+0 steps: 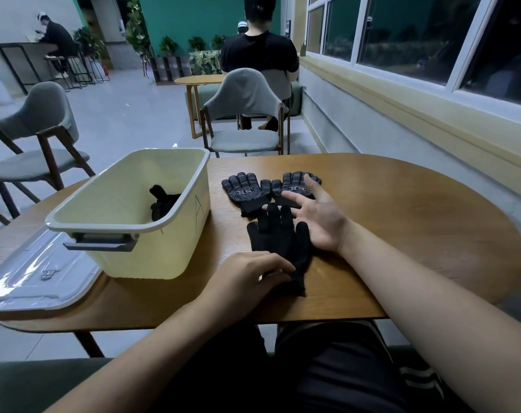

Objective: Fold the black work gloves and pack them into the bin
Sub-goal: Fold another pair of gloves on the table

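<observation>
A black work glove lies flat on the wooden table, fingers pointing away from me. My left hand presses its fingertips on the glove's cuff. My right hand hovers open, palm up, beside the glove's fingers. Two more black dotted gloves lie side by side farther back. The cream bin stands to the left, with a folded black glove inside it.
A clear plastic lid lies left of the bin near the table's edge. Grey chairs stand beyond the table, and a person in black sits with their back to me. A window wall runs along the right.
</observation>
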Demonstrator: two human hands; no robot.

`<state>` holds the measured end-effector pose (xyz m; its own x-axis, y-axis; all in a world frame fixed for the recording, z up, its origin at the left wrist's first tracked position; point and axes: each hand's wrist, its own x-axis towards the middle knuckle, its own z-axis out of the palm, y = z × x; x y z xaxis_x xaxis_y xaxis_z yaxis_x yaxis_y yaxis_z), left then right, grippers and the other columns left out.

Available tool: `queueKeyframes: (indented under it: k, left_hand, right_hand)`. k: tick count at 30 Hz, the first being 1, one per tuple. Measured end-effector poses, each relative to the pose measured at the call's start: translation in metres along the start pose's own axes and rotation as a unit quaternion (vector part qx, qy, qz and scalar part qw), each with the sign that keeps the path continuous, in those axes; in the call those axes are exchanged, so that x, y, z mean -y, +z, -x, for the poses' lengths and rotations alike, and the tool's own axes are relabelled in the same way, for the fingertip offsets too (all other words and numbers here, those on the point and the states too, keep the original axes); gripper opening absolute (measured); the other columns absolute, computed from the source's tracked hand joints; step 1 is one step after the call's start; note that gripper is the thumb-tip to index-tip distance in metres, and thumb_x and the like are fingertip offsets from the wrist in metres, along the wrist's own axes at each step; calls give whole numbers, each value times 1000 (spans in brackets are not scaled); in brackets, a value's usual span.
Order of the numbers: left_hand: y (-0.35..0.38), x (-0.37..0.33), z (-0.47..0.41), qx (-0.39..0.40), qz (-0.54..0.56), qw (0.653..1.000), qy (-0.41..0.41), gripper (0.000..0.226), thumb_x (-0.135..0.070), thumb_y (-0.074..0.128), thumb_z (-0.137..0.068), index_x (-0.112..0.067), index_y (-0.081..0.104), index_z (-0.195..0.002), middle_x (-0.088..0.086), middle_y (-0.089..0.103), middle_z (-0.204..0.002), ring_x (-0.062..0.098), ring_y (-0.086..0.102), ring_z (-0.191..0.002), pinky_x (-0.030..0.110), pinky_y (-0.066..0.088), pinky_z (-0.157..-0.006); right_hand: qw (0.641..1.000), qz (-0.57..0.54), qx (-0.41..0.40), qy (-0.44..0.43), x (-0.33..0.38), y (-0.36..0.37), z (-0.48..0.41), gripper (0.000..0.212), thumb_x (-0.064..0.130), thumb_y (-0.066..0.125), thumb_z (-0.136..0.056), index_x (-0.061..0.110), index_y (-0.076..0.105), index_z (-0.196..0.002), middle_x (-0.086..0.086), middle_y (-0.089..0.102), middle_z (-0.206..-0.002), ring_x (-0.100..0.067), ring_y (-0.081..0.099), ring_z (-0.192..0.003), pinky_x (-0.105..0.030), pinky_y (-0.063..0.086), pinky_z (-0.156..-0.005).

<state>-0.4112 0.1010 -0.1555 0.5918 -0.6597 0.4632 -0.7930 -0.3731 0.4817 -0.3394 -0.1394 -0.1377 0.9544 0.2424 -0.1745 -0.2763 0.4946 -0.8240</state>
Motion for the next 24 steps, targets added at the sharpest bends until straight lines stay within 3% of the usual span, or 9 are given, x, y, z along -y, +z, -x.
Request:
queueKeyframes:
  k: [4,9,12,14,17,19,24]
  left_hand:
    - [-4,1,-1,-13,12,1000,-2,13,-13,81,-93,-22,76,-101,-13,68,-111,7,66,-83,20,51,-76]
    - [-3,6,1,-16,5,1000,-20,25,-19,90,-85,-26,74,-103,-13,57,-121,7,64,-89,16,49,-78]
    - [-3,11,1,-21,-10,999,-35,30,-32,88,-85,-31,74,-112,-15,58,-122,5,63,-104,23,52,-87]
    - [-4,15,0,-11,-17,999,-39,32,-44,81,-88,-31,75,-116,-16,63,-121,5,61,-113,28,52,-94]
    - [-3,20,0,8,-40,998,-43,38,-56,72,-91,-31,76,-120,-19,66,-126,3,59,-122,30,49,-102]
    - [-3,22,1,20,-49,997,-48,40,-57,71,-92,-34,75,-123,-21,66,-132,1,58,-124,28,48,-105]
    - [-5,20,3,27,-49,996,-65,47,-55,72,-93,-35,66,-136,-20,69,-133,-2,63,-122,22,49,-101]
  right_hand:
    - [998,27,-19,-49,1,1,6,79,66,52,-100,22,29,-162,-22,66,-142,-39,63,-133,-54,46,-115]
    - [958,231,-93,-145,-6,10,14,65,56,51,-104,25,39,-160,-2,70,-140,-15,60,-135,-33,40,-110]
    - [896,370,-130,-208,-13,13,26,52,51,60,-103,31,54,-151,12,69,-135,2,60,-128,-31,47,-112]
    - [846,455,-134,-243,-20,12,35,49,44,67,-99,35,58,-146,16,69,-135,5,60,-128,-31,46,-114]
    - [734,606,-122,-282,-32,11,58,44,30,70,-100,27,63,-144,12,67,-139,-1,58,-131,-23,43,-110]
    - [673,666,-98,-305,-41,9,72,43,34,69,-99,23,66,-140,8,66,-140,-8,56,-133,-26,42,-113]
    - [594,728,-65,-336,-55,7,98,45,46,71,-95,22,68,-133,10,65,-132,-15,56,-126,-37,46,-107]
